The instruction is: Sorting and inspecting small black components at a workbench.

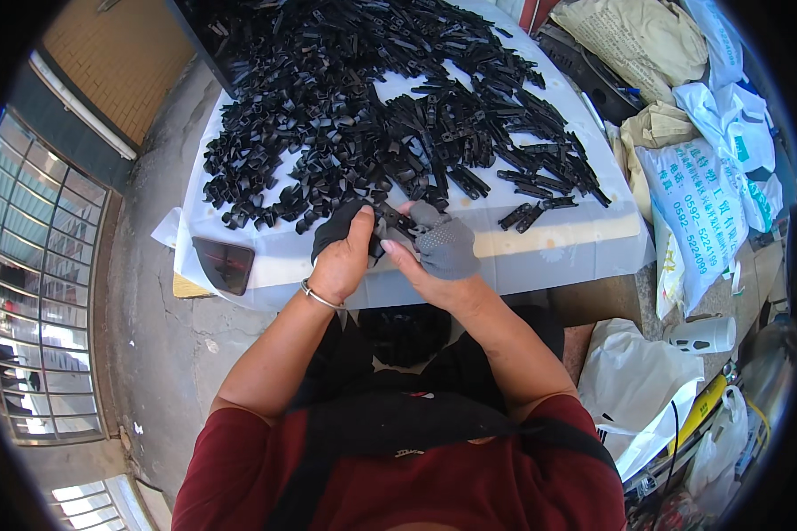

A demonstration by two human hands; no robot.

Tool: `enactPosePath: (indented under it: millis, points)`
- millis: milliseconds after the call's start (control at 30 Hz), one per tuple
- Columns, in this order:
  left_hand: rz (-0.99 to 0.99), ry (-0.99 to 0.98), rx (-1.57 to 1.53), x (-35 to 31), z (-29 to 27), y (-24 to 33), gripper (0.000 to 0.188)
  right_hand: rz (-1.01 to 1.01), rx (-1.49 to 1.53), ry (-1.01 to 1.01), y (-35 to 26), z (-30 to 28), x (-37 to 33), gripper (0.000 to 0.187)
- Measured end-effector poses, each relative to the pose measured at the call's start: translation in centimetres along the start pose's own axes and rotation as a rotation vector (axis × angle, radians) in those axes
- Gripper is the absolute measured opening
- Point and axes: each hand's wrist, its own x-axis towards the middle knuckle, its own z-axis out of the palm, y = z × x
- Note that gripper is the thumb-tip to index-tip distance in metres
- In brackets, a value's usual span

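My two hands meet over the near edge of a white-covered table [584,252]. My left hand [344,255], with black fabric over its fingers, is closed on a small black plastic part, mostly hidden by the fingers. Opposite it, my right hand [441,252], in a grey knitted glove with bare thumb and fingertips, grips a black plastic strip [391,217]. Where the two pieces meet is too dark to make out. Curved black plastic pieces [270,146] lie heaped beyond my left hand. Long slotted black plastic strips [425,133] are piled beyond my right.
A dark smartphone [226,264] lies at the table's near left corner. Printed white sacks [691,212] and beige sacks [633,40] stand along the right. Lower right are a white bag [633,380] and a white plastic container [704,336]. A barred window [40,292] is at left.
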Motion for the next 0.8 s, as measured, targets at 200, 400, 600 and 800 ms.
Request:
enactPosePath:
  millis: [200,400,600,800]
  points:
    - [0.200,-0.262,0.097,-2.6,-0.4,-3.1,0.064,-0.177,-0.068,-0.067,1.4,0.4,-0.8,0.021]
    - [-0.381,-0.059,-0.516,-2.0,0.6,-0.9,0.034,0.019,0.030,-0.040,-0.3,-0.6,-0.6,0.019]
    - [-0.122,0.103,-0.212,-1.9,0.5,-1.2,0.033,-0.155,-0.402,-0.166,-0.9,-0.9,-1.6,0.018]
    - [-0.053,0.020,0.007,-1.7,-0.6,0.8,0.030,-0.139,-0.447,-0.212,-1.0,-1.1,-1.4,0.019]
